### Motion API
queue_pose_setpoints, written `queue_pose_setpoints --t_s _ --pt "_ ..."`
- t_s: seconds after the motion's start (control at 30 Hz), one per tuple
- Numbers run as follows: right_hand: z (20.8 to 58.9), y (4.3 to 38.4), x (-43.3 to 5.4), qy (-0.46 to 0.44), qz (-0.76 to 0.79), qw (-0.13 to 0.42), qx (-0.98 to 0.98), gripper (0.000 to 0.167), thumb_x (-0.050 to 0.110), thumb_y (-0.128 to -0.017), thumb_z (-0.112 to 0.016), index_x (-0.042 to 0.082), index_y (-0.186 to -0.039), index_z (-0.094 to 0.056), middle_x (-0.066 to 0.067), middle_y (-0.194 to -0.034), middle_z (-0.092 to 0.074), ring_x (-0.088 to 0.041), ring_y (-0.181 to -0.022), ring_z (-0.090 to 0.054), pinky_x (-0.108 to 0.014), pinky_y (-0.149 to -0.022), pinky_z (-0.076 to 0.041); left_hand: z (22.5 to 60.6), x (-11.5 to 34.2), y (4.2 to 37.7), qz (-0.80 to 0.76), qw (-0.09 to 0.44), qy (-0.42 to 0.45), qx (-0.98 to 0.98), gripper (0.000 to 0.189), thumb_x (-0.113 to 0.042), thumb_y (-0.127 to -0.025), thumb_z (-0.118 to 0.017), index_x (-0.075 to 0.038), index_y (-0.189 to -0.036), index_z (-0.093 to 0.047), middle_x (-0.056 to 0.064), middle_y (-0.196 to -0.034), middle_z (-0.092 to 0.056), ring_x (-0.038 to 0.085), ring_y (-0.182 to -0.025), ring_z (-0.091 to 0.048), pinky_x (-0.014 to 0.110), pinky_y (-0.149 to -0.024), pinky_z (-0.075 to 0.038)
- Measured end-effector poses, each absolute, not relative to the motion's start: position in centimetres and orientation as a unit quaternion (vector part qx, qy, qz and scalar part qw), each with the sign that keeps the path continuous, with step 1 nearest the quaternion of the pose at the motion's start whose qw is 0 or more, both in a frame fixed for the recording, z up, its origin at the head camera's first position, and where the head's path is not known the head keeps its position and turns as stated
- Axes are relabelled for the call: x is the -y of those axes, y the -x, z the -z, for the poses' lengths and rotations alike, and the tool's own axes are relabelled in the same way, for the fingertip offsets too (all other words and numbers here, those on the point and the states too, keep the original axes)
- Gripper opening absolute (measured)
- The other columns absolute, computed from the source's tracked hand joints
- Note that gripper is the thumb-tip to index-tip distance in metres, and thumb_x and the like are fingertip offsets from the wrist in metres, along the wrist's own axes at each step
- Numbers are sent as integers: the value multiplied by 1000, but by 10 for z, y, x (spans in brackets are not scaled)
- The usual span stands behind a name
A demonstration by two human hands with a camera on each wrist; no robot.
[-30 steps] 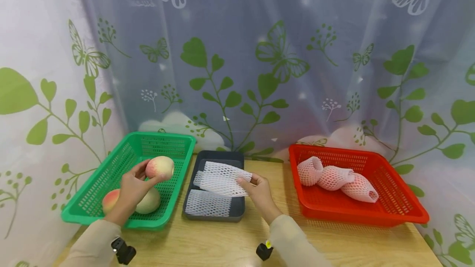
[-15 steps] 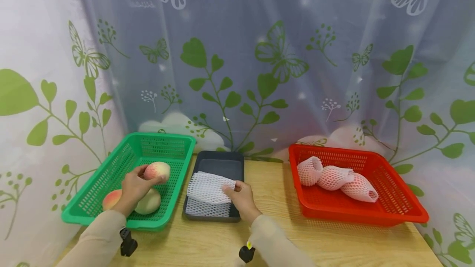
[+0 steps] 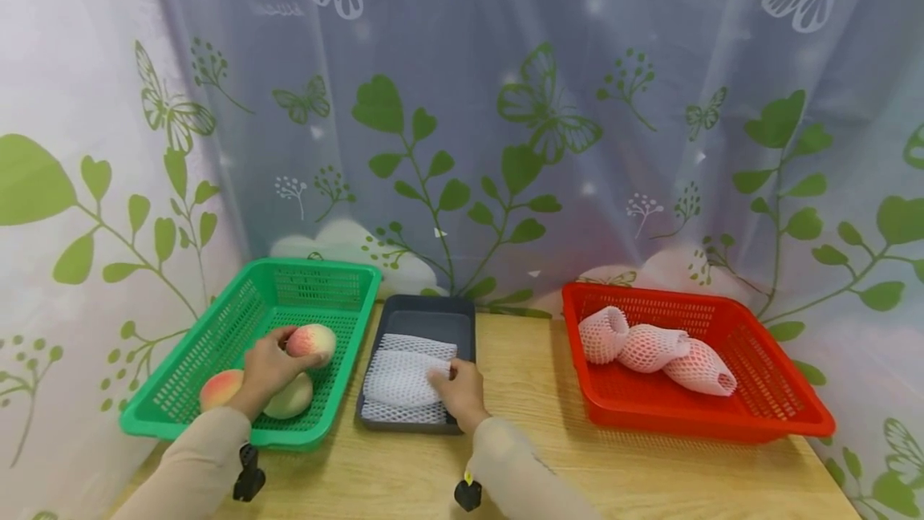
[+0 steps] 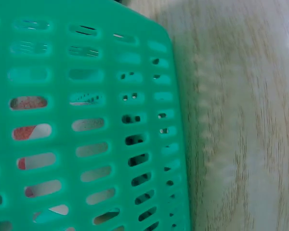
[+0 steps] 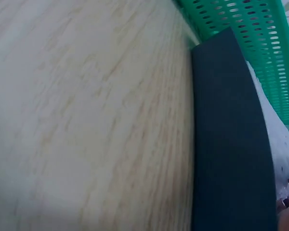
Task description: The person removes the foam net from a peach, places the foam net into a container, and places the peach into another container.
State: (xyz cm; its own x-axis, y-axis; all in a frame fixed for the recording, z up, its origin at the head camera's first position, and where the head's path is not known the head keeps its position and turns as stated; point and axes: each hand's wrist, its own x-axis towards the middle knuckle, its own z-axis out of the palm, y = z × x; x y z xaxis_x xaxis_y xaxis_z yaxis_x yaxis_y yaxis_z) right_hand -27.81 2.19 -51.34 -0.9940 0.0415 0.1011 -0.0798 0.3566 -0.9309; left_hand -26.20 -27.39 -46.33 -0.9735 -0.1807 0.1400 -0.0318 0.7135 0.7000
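Observation:
My left hand (image 3: 269,369) grips a pink-and-cream peach (image 3: 318,341) over the green basket (image 3: 339,269). Below it lie a blushed peach (image 3: 219,387) and a paler one (image 3: 292,397), partly behind the hand. At the middle, my right hand (image 3: 464,393) pinches the right end of a white foam fruit net (image 3: 401,380), which lies flat over other nets (image 3: 415,342) in a dark grey tray (image 3: 429,310). The right wrist view catches the tray's side (image 5: 231,139) and some fingers at its right edge. In the left wrist view the basket wall (image 4: 60,144) hides the hand.
On the right stands a red basket (image 3: 671,416) with three fruits in pink foam nets (image 3: 650,346). Everything rests on a light wooden table (image 3: 520,351). Behind it hangs a printed curtain (image 3: 462,143).
My right hand has brought the held foam net down and leftward, from above the tray's back onto the nets at its front. My left hand, with the peach, has sunk slightly.

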Motion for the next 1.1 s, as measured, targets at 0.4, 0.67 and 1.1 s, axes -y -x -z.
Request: queue_pose_setpoints --t_s 0.4,0.67,1.1 --pt "512 276 -16 12 -462 89 882 23 9 -77 -77 -2 -97 -72 -8 -76 -65 -19 -66 -55 -32 -53 -45 463 271 260 333 55 -29 941 76 -41 -76 -79 12 -124 -54 31 -115 -60 44 -98 -58 52 -78 -51" --pt "511 274 -13 19 -449 97 888 27 9 -75 -77 -3 -99 -72 -18 -95 -70 -36 -85 -66 -43 -66 -54 466 274 260 319 36 -9 947 73 -40 -75 -79 13 -120 -58 30 -109 -63 40 -93 -61 48 -75 -52" --pt "513 274 -14 0 -452 100 886 29 11 -77 -76 -3 -102 -71 -19 -98 -70 -38 -88 -66 -46 -69 -55 464 275 257 338 30 -5 941 75 -42 -79 -77 13 -125 -54 35 -119 -57 48 -105 -56 52 -83 -51"
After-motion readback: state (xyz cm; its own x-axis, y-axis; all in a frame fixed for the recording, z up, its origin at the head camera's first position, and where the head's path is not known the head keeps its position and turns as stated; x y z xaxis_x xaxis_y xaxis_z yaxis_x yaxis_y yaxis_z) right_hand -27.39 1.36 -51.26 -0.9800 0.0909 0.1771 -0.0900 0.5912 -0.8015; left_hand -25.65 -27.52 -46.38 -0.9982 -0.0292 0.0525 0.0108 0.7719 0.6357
